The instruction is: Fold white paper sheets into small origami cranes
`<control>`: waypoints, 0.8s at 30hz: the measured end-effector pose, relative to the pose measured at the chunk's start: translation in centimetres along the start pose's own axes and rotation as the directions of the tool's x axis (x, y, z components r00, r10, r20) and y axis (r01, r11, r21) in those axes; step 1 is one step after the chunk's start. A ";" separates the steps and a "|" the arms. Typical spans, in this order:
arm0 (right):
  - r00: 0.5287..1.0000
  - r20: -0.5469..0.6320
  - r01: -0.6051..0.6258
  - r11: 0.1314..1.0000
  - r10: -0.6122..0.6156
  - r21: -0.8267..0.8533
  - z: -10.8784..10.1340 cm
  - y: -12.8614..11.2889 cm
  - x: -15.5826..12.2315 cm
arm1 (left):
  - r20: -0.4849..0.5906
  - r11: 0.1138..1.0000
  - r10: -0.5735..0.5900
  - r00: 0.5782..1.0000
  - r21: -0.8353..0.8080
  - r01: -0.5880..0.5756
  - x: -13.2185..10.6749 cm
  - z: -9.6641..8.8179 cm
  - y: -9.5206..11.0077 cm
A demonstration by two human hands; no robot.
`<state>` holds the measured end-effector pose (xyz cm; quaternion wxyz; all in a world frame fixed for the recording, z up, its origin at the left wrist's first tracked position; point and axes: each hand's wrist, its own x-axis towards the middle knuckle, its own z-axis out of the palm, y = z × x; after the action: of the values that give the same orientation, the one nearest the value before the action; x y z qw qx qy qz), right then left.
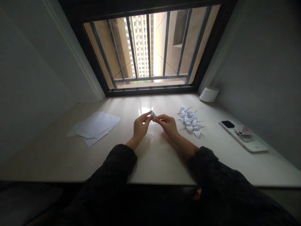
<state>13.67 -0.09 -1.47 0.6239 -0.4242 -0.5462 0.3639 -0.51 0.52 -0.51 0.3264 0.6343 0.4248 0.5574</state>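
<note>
White table [150,169]; left hand [141,126] and right hand [169,124] pinch one folded paper [153,114]; birds [188,120] look done; flat sheets [101,123] unfolded.

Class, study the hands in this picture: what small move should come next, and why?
Probably steady the small folded paper with the left hand and press a crease with the right hand. Fingertips of both hands pinch it, and folded paper birds lie to the right, suggesting similar folding. Which crease is due is too small to tell.
</note>
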 end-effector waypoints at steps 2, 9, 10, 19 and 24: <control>1.000 -0.026 -0.014 0.999 0.015 0.040 0.1 0.0 0.0 | 0.005 1.000 0.000 1.000 -0.009 0.000 0.0 0.1 -0.1; 0.997 -0.069 -0.030 0.999 0.032 0.029 0.0 -0.2 -0.2 | 0.022 1.000 -0.016 1.000 -0.003 0.016 -0.1 0.2 0.0; 0.996 -0.077 -0.036 0.999 0.037 0.022 -0.1 -0.3 -0.2 | 0.021 1.000 -0.020 1.000 -0.002 0.020 -0.1 0.2 0.1; 0.997 -0.067 -0.025 1.000 0.024 -0.009 0.1 -0.6 -0.3 | 0.027 0.997 -0.032 0.999 -0.070 0.034 -0.1 0.0 0.2; 0.999 -0.034 0.000 1.000 0.000 -0.021 -0.1 -0.6 -0.2 | 0.099 0.989 -0.063 0.993 -0.125 0.075 0.3 -0.3 0.2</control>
<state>13.69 -0.49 -0.98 0.6286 -0.4367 -0.5394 0.3510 -0.71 0.69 -0.14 0.4054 0.6227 0.3937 0.5411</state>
